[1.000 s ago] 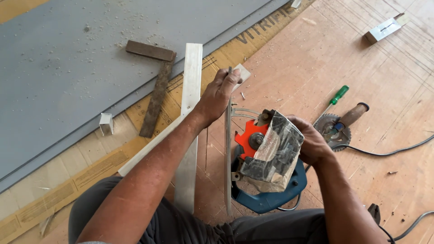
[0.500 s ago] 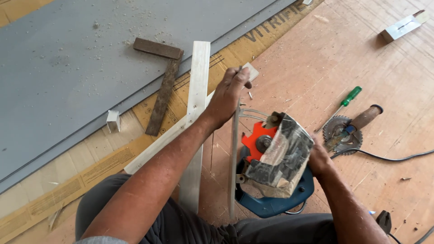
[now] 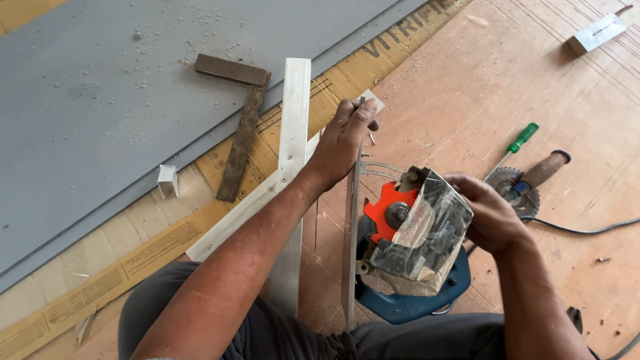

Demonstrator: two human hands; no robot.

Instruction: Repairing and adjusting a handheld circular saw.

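Plywood floor (image 3: 467,87) under me, dusty grey sheet (image 3: 100,100) alongside; my left hand (image 3: 343,143) grips the saw's base plate (image 3: 350,240), right hand (image 3: 490,217) clasps the circular saw (image 3: 410,247)

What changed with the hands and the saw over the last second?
Little changed. The left hand shifted slightly up the top edge of the circular saw base plate, fingers pinching there near the white strip. The right hand kept its grip on the saw's taped body. The try square, screwdriver and loose saw blade lay where they were; their apparent shift is mostly the camera moving.
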